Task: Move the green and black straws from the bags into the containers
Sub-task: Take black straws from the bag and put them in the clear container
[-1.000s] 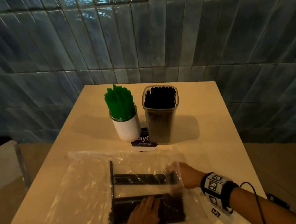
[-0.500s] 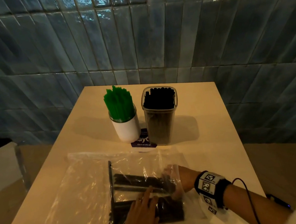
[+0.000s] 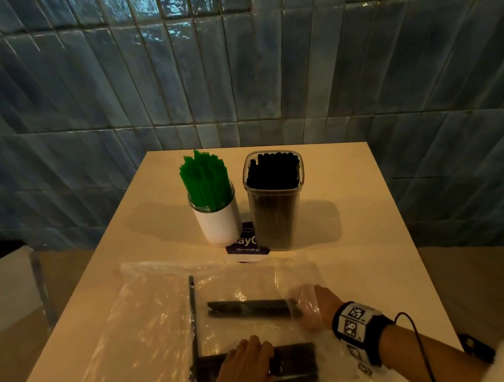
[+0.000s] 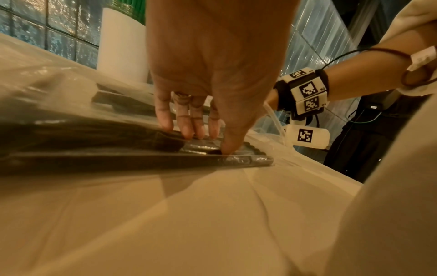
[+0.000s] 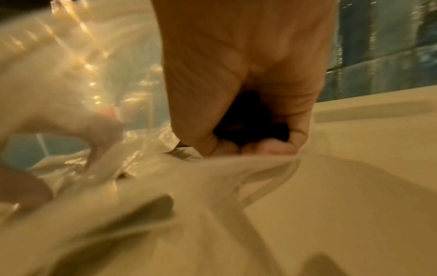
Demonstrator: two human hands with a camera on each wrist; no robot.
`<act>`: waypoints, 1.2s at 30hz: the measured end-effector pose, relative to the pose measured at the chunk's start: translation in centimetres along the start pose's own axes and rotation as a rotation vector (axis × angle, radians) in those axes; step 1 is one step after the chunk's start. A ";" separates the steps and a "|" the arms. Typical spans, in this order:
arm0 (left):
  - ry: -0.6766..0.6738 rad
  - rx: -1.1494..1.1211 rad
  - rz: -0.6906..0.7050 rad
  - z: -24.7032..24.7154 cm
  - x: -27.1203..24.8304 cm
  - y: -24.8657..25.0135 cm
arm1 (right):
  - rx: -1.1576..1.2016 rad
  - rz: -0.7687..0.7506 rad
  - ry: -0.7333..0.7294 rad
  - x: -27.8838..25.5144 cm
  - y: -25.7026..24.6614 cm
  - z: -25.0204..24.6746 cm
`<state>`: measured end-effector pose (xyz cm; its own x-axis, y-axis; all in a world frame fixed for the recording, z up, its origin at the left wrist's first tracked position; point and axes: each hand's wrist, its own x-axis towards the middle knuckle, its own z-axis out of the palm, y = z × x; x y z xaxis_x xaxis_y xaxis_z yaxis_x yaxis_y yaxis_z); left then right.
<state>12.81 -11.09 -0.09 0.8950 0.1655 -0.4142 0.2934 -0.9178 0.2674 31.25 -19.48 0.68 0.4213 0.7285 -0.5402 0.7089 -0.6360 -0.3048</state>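
Observation:
A clear plastic bag (image 3: 129, 341) lies flat on the near part of the table, with two bundles of black straws in it. My right hand (image 3: 307, 307) is inside the bag's right side and grips the end of the farther bundle (image 3: 250, 308); the right wrist view shows my right hand (image 5: 248, 145) curled round dark straws (image 5: 250, 119). My left hand (image 3: 245, 368) presses flat on the bag over the nearer bundle (image 3: 298, 361), fingertips (image 4: 189, 134) down on the film. Behind stand a white cup (image 3: 218, 224) of green straws (image 3: 206, 180) and a clear container (image 3: 277, 206) of black straws.
One loose black straw (image 3: 194, 320) lies lengthwise in the bag, left of the bundles. A purple card (image 3: 246, 246) sits under the containers. The table (image 3: 363, 240) stands against a blue tiled wall (image 3: 259, 61), with its right edge near my forearm.
The farther bundle has tilted and shifted a little under my right hand inside the bag. My left hand has stayed pressing on the nearer bundle.

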 end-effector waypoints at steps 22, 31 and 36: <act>0.375 -0.038 0.132 -3.8 1.2 0.5 | -0.196 0.282 0.209 -14.4 8.0 -10.9; 0.455 -0.213 0.051 -10.3 3.0 1.8 | -0.165 -0.156 0.273 -12.9 -2.5 -11.2; 0.437 -0.644 0.069 -11.5 3.2 1.8 | 0.378 -0.434 0.608 -12.2 -4.5 -13.5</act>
<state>20.10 -8.02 9.05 0.9302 0.3656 -0.0341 0.2502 -0.5632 0.7875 30.53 -22.05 19.30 0.4631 0.8699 0.1695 0.6869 -0.2314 -0.6890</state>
